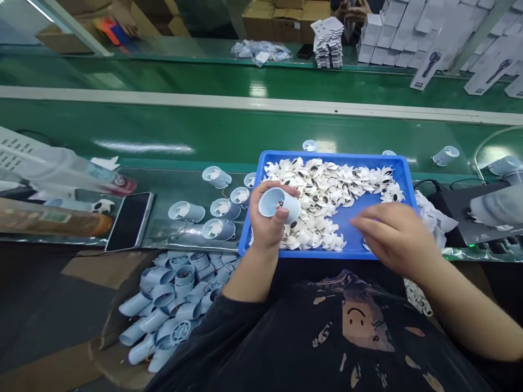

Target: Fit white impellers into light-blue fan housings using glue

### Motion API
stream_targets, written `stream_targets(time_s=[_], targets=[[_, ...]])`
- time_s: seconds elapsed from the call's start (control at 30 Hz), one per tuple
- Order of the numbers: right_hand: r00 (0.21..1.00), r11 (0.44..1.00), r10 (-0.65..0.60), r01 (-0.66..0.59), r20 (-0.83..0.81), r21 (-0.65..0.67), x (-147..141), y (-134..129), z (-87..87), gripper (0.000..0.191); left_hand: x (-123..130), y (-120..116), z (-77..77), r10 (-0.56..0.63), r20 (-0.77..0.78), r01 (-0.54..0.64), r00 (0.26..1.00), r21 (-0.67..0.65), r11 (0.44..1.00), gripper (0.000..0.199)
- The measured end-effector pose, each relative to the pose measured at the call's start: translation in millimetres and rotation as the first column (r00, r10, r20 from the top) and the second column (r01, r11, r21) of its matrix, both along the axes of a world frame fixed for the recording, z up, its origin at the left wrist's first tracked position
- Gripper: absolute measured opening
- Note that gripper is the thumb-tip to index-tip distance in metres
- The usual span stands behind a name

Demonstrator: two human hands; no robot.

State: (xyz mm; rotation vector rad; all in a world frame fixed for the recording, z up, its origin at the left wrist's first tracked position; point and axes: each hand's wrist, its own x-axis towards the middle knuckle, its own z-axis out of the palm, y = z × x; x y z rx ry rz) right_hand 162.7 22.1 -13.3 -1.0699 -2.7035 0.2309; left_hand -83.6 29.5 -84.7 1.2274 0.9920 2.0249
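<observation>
My left hand (265, 231) is wrapped round a light blue plastic cylinder housing (290, 203), its open end tilted up towards me. A small dark and reddish part shows inside that housing. Over the right side of a blue tray (347, 222) hovers my right hand (398, 234), slightly blurred, with its fingers bent together. Whatever those fingertips hold, if anything, is hidden. White bladed pieces (314, 190), some with dark centres, are heaped in the tray. Left of it, several similar blue housings (223, 209) lie on the bench with white pieces in their open ends.
A box of many blue housings (180, 294) sits below the bench at left. A phone (129, 222) and bottles (53, 216) lie on the left. At right is a dark device (461, 212). Beyond the green belt (196, 122), other people's hands (125, 19) and white boxes (392, 32) are visible.
</observation>
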Motion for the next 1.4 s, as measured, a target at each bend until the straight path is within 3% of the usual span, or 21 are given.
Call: stream_targets(time_s=[0.07, 0.13, 0.27, 0.4, 0.5, 0.63, 0.77, 0.9, 1.0, 1.07, 1.17, 1.2, 1.27, 1.4], targets=[[0.975, 0.988, 0.076, -0.045, 0.210, -0.146, -21.7, 12.8, -14.4, 0.021, -0.1, -1.2, -0.7, -0.035, -0.037, 0.036, 0.999, 0.023, 0.999, 0.057], [0.934, 0.963, 0.159, -0.075, 0.321, -0.258, -39.9, 22.5, -27.2, 0.019, -1.3, -2.6, -3.5, -0.052, -0.089, 0.057, 0.995, 0.048, 0.997, 0.054], [0.902, 0.939, 0.231, -0.108, 0.364, -0.328, -60.5, 23.1, -38.4, 0.020, -2.7, -3.9, -11.5, -0.037, -0.219, 0.033, 0.975, -0.023, 0.999, 0.060], [0.893, 0.947, 0.176, -0.039, 0.414, -0.318, -62.4, 17.7, -38.0, 0.024, -2.6, -2.8, -15.3, 0.006, -0.376, -0.068, 0.927, -0.150, 0.986, 0.069], [0.908, 0.940, 0.140, 0.003, 0.394, -0.340, -58.7, 19.7, -38.6, 0.023, -3.2, -2.3, -11.2, 0.038, -0.507, -0.114, 0.861, -0.120, 0.986, 0.062], [0.963, 0.932, 0.009, 0.089, 0.268, -0.350, -46.5, 22.2, -34.8, 0.017, -5.2, -11.5, -0.2, -0.011, -0.585, -0.031, 0.811, -0.062, 0.998, 0.054], [0.992, 0.884, -0.118, 0.081, -0.051, -0.461, -23.5, 14.9, -24.7, 0.017, -6.3, -35.6, 6.6, -0.213, -0.578, 0.099, 0.788, -0.223, 0.970, 0.062], [0.902, 0.761, -0.200, -0.103, -0.383, -0.640, -10.3, 1.4, -26.3, 0.036, -0.4, -52.5, 11.2, -0.370, -0.647, 0.147, 0.667, -0.372, 0.916, 0.067], [0.821, 0.692, -0.253, -0.216, -0.511, -0.689, -13.0, -7.9, -29.1, 0.037, 8.1, -54.1, 17.2, -0.369, -0.749, 0.175, 0.550, -0.329, 0.928, 0.054], [0.791, 0.735, -0.244, -0.228, -0.562, -0.639, -17.2, -13.4, -24.6, 0.030, 13.2, -53.5, 21.7, -0.325, -0.800, 0.186, 0.505, -0.267, 0.946, 0.046], [0.862, 0.927, -0.088, -0.113, -0.500, -0.358, -24.1, -20.8, -10.6, 0.018, 18.4, -54.3, 26.1, -0.253, -0.850, 0.169, 0.462, -0.196, 0.966, 0.036], [0.898, 0.967, -0.036, -0.080, -0.438, -0.243, -26.4, -22.7, -6.1, 0.016, 19.6, -55.2, 26.6, -0.230, -0.864, 0.166, 0.449, -0.172, 0.971, 0.033], [0.941, 0.993, 0.030, -0.066, -0.338, -0.095, -31.4, -25.1, -0.3, 0.013, 21.6, -57.4, 26.2, -0.174, -0.883, 0.167, 0.436, -0.111, 0.980, 0.030], [0.944, 0.997, 0.051, -0.066, -0.326, -0.037, -40.3, -23.5, -1.8, 0.007, 24.8, -60.4, 22.6, -0.048, -0.881, 0.118, 0.470, 0.009, 0.993, 0.034]])
